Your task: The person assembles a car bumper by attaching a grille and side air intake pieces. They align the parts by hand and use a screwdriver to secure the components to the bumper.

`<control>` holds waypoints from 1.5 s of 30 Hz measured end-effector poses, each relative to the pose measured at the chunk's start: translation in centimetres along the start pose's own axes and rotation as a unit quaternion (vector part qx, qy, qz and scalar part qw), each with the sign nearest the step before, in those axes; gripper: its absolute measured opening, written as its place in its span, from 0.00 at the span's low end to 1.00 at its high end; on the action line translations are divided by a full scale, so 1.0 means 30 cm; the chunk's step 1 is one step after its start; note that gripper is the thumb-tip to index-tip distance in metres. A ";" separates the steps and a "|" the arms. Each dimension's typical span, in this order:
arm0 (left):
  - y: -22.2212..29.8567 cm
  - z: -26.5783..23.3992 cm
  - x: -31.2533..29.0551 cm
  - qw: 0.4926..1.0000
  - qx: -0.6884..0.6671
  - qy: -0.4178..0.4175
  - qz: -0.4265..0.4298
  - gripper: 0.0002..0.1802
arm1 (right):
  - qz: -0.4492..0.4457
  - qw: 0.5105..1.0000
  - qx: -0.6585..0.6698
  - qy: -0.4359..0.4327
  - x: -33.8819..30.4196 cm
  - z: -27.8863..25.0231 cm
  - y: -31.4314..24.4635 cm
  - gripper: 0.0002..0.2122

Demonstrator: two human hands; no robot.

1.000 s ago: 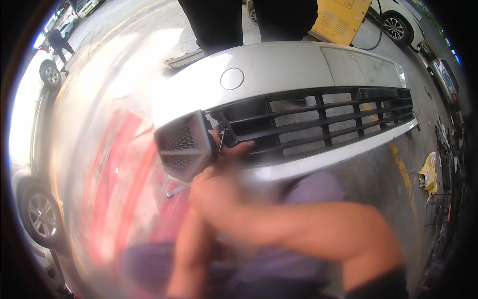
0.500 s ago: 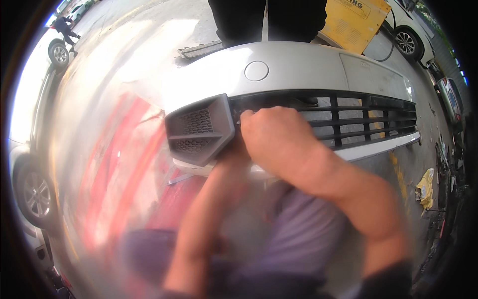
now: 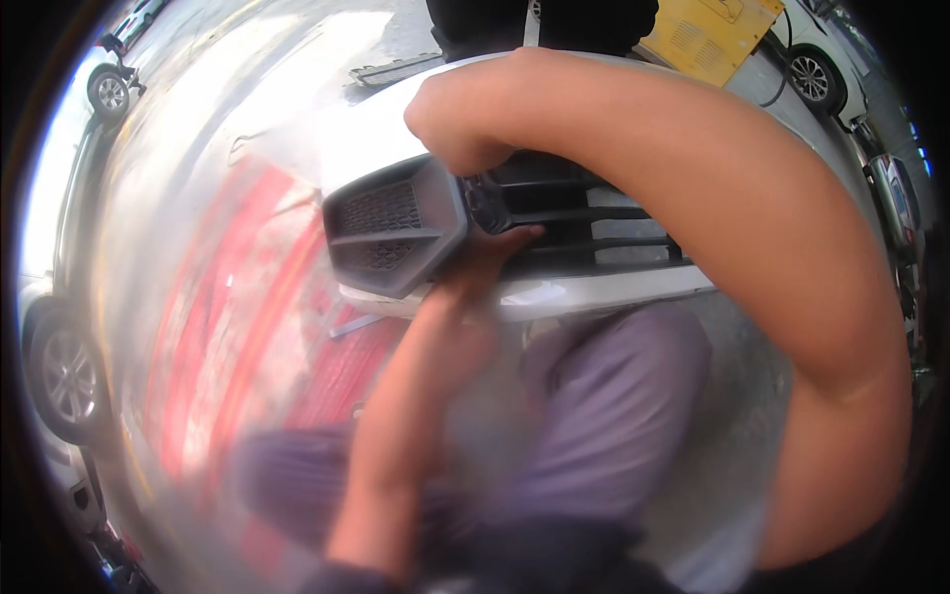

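A white car bumper (image 3: 366, 148) lies across the ground before me, its black slatted grille (image 3: 618, 213) facing me. At its left end sits a dark grey trim cover (image 3: 396, 223) with honeycomb mesh. My left hand (image 3: 487, 255) grips the cover's lower right edge, thumb stretched out over the grille; its other fingers are hidden behind the cover. My right hand (image 3: 460, 124) is closed in a fist at the cover's upper corner, against the bumper's top edge. Whatever it may hold is hidden. The right forearm arches over the bumper and covers much of it.
Someone's dark-clothed legs (image 3: 485, 28) are behind the bumper, near a yellow machine (image 3: 708, 40) with a cable. A red striped mat or sheet (image 3: 223, 327) lies to the left. Parked cars line both sides, one with a near wheel (image 3: 64, 371). My bent knee (image 3: 618, 396) is close below.
My right hand has moved up and slightly left, from the grille to the bumper's top edge, with its elbow swung out. My left thumb now shows over the grille.
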State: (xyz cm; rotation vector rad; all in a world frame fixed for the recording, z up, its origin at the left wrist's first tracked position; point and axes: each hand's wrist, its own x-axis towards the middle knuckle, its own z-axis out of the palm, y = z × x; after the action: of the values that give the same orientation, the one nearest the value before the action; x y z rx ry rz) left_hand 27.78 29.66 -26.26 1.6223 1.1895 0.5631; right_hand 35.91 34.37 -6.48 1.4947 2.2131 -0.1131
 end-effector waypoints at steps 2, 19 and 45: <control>0.002 0.004 0.005 1.000 0.006 0.002 0.001 0.66 | -0.006 1.000 -0.027 -0.009 0.042 0.000 0.026 0.11; -0.008 0.026 0.024 0.994 -0.096 0.011 0.042 0.56 | -0.008 0.929 0.329 0.171 0.199 0.138 0.088 0.14; -0.136 0.008 0.011 0.984 0.110 0.104 0.094 0.47 | -0.220 0.353 0.755 0.507 -0.394 0.148 0.172 0.20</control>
State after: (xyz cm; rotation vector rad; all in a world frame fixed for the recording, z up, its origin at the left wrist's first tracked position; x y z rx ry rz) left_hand 26.37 29.90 -30.09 1.9141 1.2931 0.7585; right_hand 45.55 24.92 -4.51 1.5315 3.5524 -2.8832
